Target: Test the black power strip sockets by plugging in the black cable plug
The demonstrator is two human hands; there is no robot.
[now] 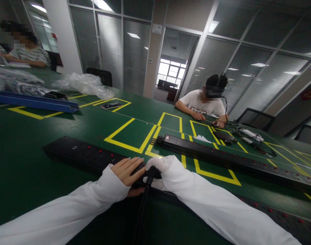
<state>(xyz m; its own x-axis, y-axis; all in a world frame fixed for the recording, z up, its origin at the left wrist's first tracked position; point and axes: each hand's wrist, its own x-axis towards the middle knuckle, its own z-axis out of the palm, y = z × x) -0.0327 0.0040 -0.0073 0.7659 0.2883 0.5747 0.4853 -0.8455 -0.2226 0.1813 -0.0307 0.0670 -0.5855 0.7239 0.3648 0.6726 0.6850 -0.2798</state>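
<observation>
A long black power strip (78, 153) with red switches lies across the green table in front of me. My left hand (127, 172) rests on it, fingers laid over the top and thumb tucked under its near edge, gripping it. My right hand (159, 165), in a white mesh glove and sleeve, is curled over a black plug (151, 173) at the strip, right beside my left fingers. The plug's black cable (141, 211) runs down towards me between my arms.
A second long power strip (221, 158) lies further back on yellow tape boxes (129, 136). A person (203, 102) works across the table with cables and small devices (247, 136). Blue rails (35, 102), plastic bags (83, 83) and another person (25, 51) are at the far left.
</observation>
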